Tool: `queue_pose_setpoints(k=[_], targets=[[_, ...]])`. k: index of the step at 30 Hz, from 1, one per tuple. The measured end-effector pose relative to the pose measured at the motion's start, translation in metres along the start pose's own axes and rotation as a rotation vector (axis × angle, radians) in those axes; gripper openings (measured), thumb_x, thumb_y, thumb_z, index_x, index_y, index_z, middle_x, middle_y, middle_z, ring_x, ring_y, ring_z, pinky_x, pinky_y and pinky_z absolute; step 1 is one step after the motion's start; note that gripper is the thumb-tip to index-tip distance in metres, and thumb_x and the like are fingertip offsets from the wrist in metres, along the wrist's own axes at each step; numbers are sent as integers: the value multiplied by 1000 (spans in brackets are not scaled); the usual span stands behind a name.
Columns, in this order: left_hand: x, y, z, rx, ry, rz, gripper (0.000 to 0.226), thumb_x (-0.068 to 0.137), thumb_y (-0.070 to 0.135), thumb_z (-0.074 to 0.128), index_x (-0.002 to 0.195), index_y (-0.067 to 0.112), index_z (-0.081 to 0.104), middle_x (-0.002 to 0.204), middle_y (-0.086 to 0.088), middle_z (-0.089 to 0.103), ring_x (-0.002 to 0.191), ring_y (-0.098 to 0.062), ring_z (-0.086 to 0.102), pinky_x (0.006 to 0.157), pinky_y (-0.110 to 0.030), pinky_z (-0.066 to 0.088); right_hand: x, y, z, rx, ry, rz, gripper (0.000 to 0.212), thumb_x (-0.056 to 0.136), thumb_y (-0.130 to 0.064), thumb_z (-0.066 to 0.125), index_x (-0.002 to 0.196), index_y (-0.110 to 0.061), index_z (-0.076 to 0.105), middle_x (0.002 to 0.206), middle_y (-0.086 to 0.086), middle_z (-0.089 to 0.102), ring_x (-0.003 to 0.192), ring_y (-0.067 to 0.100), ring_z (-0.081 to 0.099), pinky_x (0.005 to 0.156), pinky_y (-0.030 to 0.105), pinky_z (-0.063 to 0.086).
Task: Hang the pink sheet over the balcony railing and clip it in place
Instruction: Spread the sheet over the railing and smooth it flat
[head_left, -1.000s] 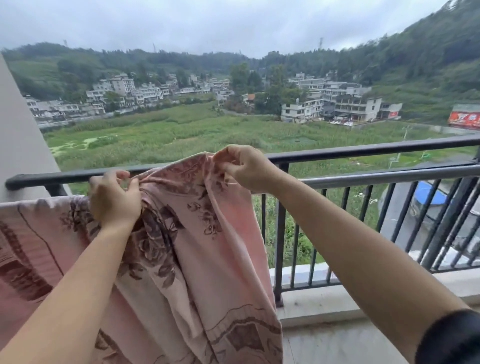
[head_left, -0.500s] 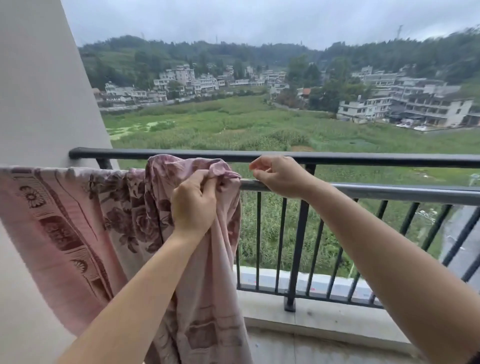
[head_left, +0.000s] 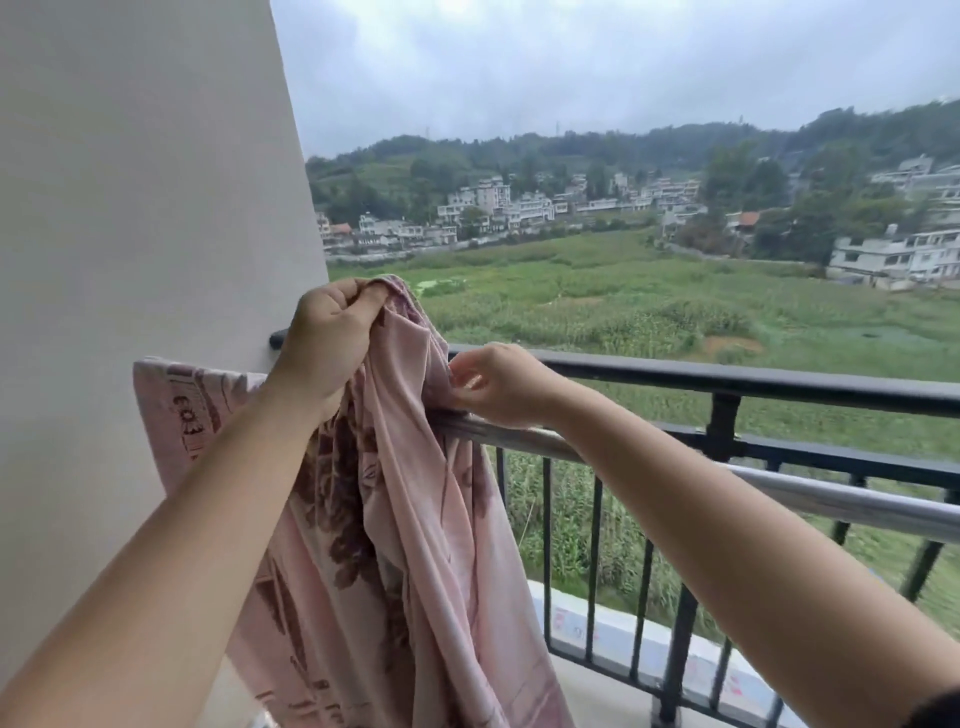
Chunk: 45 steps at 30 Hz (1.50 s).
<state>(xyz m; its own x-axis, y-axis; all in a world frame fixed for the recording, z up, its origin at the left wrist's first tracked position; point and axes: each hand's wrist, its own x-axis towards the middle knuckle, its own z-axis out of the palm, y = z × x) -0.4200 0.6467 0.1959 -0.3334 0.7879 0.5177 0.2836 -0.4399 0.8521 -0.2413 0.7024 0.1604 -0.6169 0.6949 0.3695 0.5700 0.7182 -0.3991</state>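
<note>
Head view of a balcony. The balcony railing (head_left: 727, 379) is black, with a flat top rail and upright bars, and it runs from the wall (head_left: 130, 208) off to the right. A silver rod (head_left: 779, 493) lies along the near side of the railing, just below its top rail.

The pink sheet (head_left: 415, 493), printed with dark maroon flowers and bands, hangs on the near side of the railing at the wall end. Its left part lies spread flat in front of the wall, at about top-rail height. Its middle is gathered into a bunch that rises above the top rail. The rest falls in long folds past the foot of the railing. The rod emerges from behind the sheet's right edge; how the cloth sits on the rod there cannot be told.

The left hand (head_left: 332, 338) is closed in a fist round the raised bunch, above the top rail. The right hand (head_left: 498, 384), at top-rail height and just above the rod, has curled fingers and pinches the sheet's right edge between thumb and fingertips.

Beyond the railing lie a green field (head_left: 623, 301), pale houses (head_left: 493, 202) and wooded hills (head_left: 571, 150).
</note>
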Motion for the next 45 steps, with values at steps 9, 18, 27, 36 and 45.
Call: queue_pose_setpoints(k=[9, 18, 27, 36, 45], targets=[[-3, 1, 29, 891, -1, 80, 54, 85, 68, 55, 101, 18, 39, 77, 5, 53, 69, -17, 52, 62, -34, 37, 66, 28, -53, 274, 158, 236, 18, 85, -4, 40, 80, -9, 56, 82, 12, 62, 78, 28, 59, 65, 41, 50], [-32, 11, 33, 1296, 91, 229, 58, 77, 29, 71, 120, 19, 34, 115, -3, 38, 95, -24, 48, 68, -34, 36, 49, 73, -73, -603, 138, -490, 87, 76, -68, 68, 137, -17, 33, 115, 9, 59, 78, 22, 64, 62, 36, 58], [-70, 76, 59, 1349, 138, 69, 13, 86, 42, 72, 96, 37, 77, 91, -5, 69, 85, -31, 64, 68, -33, 49, 6, 91, -141, -265, -260, -241, 35, 87, -50, 67, 115, -28, 71, 94, 3, 74, 75, 18, 69, 65, 29, 58], [-99, 141, 110, 1073, 618, 468, 20, 93, 27, 54, 100, 12, 65, 90, -8, 64, 85, -32, 61, 71, -36, 44, -35, 73, -158, 321, 352, -303, 27, 102, -22, 37, 113, -4, 53, 98, 7, 57, 90, 25, 54, 71, 35, 40], [-239, 18, 201, 1226, -140, -225, 56, 81, 56, 62, 119, 28, 33, 87, 10, 57, 86, -19, 64, 70, -30, 39, -123, 140, -148, -146, -708, 31, 30, 95, -46, 57, 98, -18, 68, 99, 0, 69, 87, 14, 66, 76, 34, 60]])
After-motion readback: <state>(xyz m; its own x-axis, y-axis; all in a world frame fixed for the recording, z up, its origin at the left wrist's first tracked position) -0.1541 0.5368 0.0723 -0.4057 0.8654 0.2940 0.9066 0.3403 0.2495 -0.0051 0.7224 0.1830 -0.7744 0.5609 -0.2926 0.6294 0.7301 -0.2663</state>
